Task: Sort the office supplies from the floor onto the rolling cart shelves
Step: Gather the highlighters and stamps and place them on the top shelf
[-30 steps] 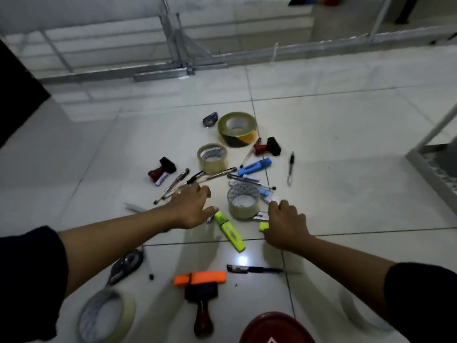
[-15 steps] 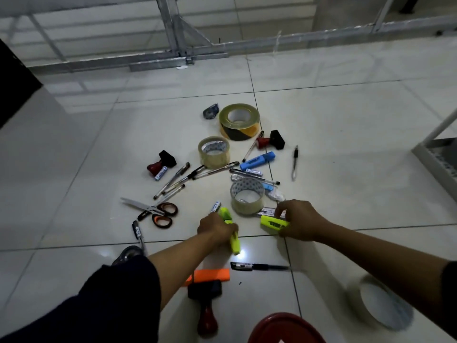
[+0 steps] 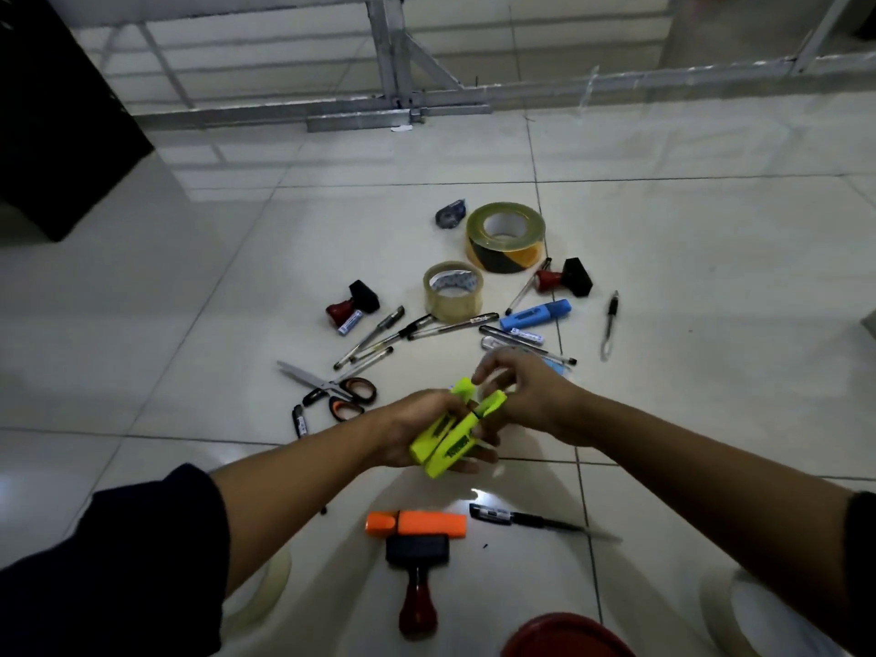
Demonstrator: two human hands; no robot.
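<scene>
While both hands meet above the white tile floor point(image 3: 711, 286), the left hand point(image 3: 417, 431) has its fingers curled round two yellow highlighters point(image 3: 448, 433), which lie side by side in its grip, lifted off the floor. The right hand point(image 3: 531, 395) pinches the cap end of one of them with its fingertips.

The other things lie on the floor. Just below the hands are an orange highlighter point(image 3: 417, 523), a black pen point(image 3: 526, 519) and a stamp with a red handle point(image 3: 417, 585). To the left are orange-handled scissors point(image 3: 332, 388). Past the hands are several pens point(image 3: 374, 336), a blue highlighter point(image 3: 535, 316), a clear tape roll point(image 3: 452, 292), a black and yellow tape roll point(image 3: 505, 237), a small correction tape point(image 3: 450, 214) and two more red and black stamps point(image 3: 353, 305).

A red round thing point(image 3: 564, 637) shows at the bottom edge. A metal frame point(image 3: 403, 106) lies far back on the floor.
</scene>
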